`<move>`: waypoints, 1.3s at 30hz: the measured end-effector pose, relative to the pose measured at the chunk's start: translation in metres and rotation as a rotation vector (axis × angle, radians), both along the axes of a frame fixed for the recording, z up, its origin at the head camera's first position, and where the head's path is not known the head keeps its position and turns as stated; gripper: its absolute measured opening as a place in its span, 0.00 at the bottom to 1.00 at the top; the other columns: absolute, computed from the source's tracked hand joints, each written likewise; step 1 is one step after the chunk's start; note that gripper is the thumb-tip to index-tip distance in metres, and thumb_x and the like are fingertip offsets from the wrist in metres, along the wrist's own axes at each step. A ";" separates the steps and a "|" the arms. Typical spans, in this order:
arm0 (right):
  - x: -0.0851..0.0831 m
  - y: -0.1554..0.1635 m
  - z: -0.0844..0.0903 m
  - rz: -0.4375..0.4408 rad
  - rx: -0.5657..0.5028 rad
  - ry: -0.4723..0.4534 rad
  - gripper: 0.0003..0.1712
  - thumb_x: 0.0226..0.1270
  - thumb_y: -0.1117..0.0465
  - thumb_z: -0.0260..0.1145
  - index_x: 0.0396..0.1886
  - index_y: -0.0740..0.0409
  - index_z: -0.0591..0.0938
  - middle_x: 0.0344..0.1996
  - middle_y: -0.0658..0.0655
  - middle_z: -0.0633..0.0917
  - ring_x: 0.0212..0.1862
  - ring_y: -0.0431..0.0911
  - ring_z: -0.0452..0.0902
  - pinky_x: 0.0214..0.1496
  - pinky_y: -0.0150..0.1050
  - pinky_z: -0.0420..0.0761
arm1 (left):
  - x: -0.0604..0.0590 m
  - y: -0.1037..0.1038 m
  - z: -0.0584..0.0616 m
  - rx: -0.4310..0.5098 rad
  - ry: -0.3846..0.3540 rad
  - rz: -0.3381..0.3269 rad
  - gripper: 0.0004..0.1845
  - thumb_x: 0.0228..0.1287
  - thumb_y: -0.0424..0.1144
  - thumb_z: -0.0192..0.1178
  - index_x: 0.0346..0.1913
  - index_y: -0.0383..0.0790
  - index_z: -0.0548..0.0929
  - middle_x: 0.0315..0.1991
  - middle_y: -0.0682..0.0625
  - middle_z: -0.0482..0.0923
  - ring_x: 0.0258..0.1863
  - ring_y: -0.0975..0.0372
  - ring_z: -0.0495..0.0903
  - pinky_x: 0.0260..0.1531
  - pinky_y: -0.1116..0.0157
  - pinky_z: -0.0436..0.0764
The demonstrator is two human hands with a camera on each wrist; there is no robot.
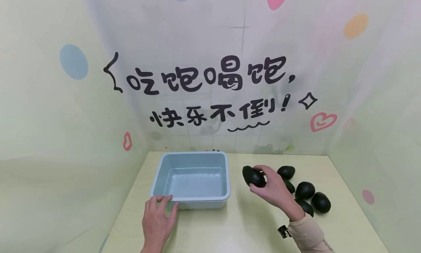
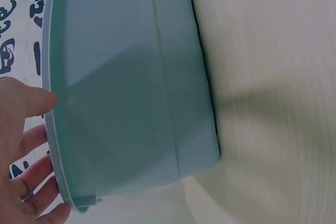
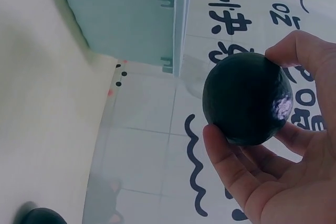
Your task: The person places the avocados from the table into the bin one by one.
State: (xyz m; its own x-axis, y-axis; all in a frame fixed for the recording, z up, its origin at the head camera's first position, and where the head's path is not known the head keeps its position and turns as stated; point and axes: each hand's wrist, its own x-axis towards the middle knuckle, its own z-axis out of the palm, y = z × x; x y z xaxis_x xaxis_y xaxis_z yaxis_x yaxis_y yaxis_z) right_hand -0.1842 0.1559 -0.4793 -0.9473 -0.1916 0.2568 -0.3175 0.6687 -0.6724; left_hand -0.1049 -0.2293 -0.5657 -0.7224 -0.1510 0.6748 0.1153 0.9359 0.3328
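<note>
We see, head view: pale blue plastic tub (image 1: 194,180) on light wood-grain table (image 1: 236,223), approx centre-left. Our left hand (image 1: 158,220) at the tub's 7 o'clock corner, fingers straight, tips laid over the near rim; thumb alongside the near wall. Left wrist view confirms: fingertips (image 2: 39,100) on the rim, nothing gripped, hand relaxed/flat. Tub interior looks bare in head view.

Right hand (image 1: 273,189) at 3 o'clock of the tub, raised above the table, fingers + thumb curled round a dark avocado (image 1: 254,176). Right wrist view: the avocado (image 3: 247,98) sits between thumb and fingertips, skin dark green-black, slight gloss. It is near the tub's right wall, not over it, not touching.

Loose avocados (image 1: 304,190) lie on the table at the hand's 3–4 o'clock, five visible, close together, partly hidden by the wrist. Beige sleeve (image 1: 307,234) on right forearm.

Backdrop: pastel wall sheet w/ black Chinese lettering (image 1: 210,77), hearts, dots.
</note>
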 end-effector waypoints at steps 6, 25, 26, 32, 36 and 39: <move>-0.001 -0.009 0.000 0.015 -0.020 0.013 0.33 0.60 0.57 0.77 0.66 0.57 0.81 0.60 0.58 0.86 0.57 0.52 0.84 0.56 0.53 0.85 | 0.000 0.000 0.001 0.002 -0.001 0.003 0.17 0.51 0.42 0.81 0.43 0.40 0.91 0.42 0.42 0.80 0.46 0.43 0.80 0.30 0.47 0.83; -0.005 -0.031 0.005 0.053 -0.037 -0.004 0.33 0.58 0.57 0.78 0.65 0.58 0.82 0.59 0.59 0.86 0.58 0.53 0.84 0.59 0.56 0.84 | 0.001 0.001 0.000 0.020 -0.005 0.004 0.18 0.51 0.42 0.81 0.44 0.40 0.91 0.43 0.41 0.79 0.46 0.43 0.79 0.28 0.48 0.82; -0.006 -0.032 0.005 0.056 -0.037 -0.006 0.33 0.58 0.57 0.78 0.65 0.58 0.82 0.59 0.58 0.86 0.57 0.52 0.84 0.58 0.55 0.84 | 0.001 0.000 0.000 0.020 -0.005 0.003 0.18 0.51 0.42 0.81 0.44 0.40 0.91 0.43 0.41 0.79 0.46 0.43 0.79 0.28 0.48 0.82; -0.008 -0.039 0.003 0.070 -0.039 -0.023 0.32 0.57 0.57 0.77 0.63 0.56 0.82 0.58 0.57 0.87 0.56 0.50 0.84 0.58 0.52 0.84 | 0.002 0.000 0.000 0.025 -0.013 0.003 0.17 0.52 0.42 0.81 0.45 0.41 0.91 0.43 0.42 0.79 0.46 0.43 0.80 0.28 0.49 0.82; -0.008 -0.043 0.003 0.084 -0.046 -0.019 0.32 0.56 0.58 0.77 0.62 0.57 0.82 0.57 0.57 0.87 0.56 0.50 0.84 0.60 0.54 0.84 | 0.001 0.000 -0.001 0.018 -0.015 0.001 0.17 0.52 0.42 0.80 0.45 0.41 0.91 0.43 0.42 0.79 0.46 0.44 0.80 0.28 0.49 0.81; -0.009 -0.047 0.004 0.099 -0.049 -0.011 0.31 0.56 0.58 0.78 0.61 0.57 0.83 0.56 0.56 0.87 0.56 0.50 0.84 0.59 0.52 0.84 | 0.001 -0.001 -0.001 0.013 -0.006 0.000 0.17 0.52 0.42 0.80 0.45 0.41 0.91 0.43 0.42 0.79 0.45 0.44 0.79 0.29 0.49 0.81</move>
